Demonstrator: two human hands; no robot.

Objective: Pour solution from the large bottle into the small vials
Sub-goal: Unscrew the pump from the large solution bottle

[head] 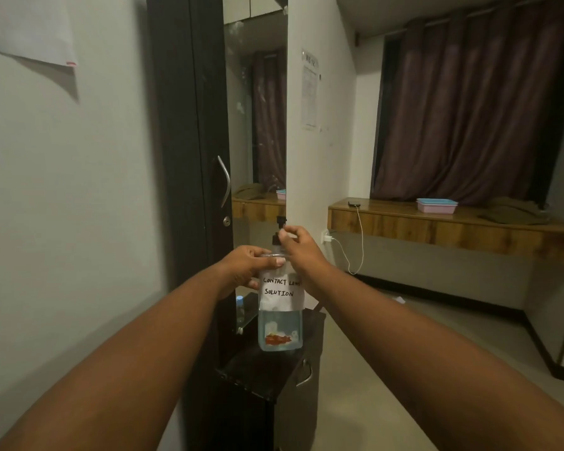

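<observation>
A large clear bottle (280, 327) with a white paper label reading "CONTACT LENS SOLUTION" is held up in front of me above a small black cabinet (258, 375). It holds bluish liquid in its lower half. My left hand (253, 265) grips the bottle's shoulder. My right hand (298, 244) pinches the black pump top (280, 226) at the neck. A small vial with a blue cap (240, 307) stands on the cabinet behind the bottle, partly hidden by my left forearm.
A dark wardrobe door with a metal handle (224, 180) stands just behind the cabinet. A wooden ledge (437, 222) at the right carries a phone on a white cable and a pink and blue tray (436, 205). Bare floor lies to the right.
</observation>
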